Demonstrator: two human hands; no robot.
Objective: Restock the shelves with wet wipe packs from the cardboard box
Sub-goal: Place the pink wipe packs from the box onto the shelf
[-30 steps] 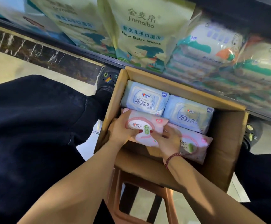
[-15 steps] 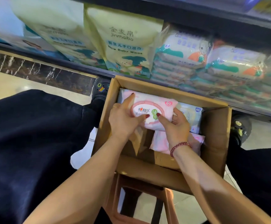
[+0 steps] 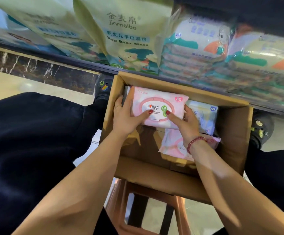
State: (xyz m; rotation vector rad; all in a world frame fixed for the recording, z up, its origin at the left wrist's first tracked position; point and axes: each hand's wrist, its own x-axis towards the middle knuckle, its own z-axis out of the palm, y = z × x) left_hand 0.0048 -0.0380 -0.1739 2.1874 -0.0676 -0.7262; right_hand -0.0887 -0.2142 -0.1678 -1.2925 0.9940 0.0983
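An open cardboard box [image 3: 229, 131] sits on a stool in front of me. Above it I hold a pink wet wipe pack [image 3: 158, 106] between both hands. My left hand [image 3: 126, 116] grips its left end, thumb on top. My right hand [image 3: 185, 122], with a red bead bracelet on the wrist, grips its right end. A second pink pack [image 3: 173, 145] lies in the box under my right wrist. A blue pack [image 3: 204, 116] lies at the box's far right. The shelf [image 3: 90, 67] beyond holds other wipe products.
Green "New Baby Wipes" bags [image 3: 129, 36] and stacked clear multipacks [image 3: 205, 48] fill the shelf. A brown plastic stool [image 3: 121, 209] carries the box. My dark trouser legs [image 3: 36, 141] and black shoes [image 3: 104, 89] flank it on a beige tiled floor.
Both hands have lifted the pink pack out of its near-left slot in the box and carried it up and away toward the shelf. It now covers the left blue pack.
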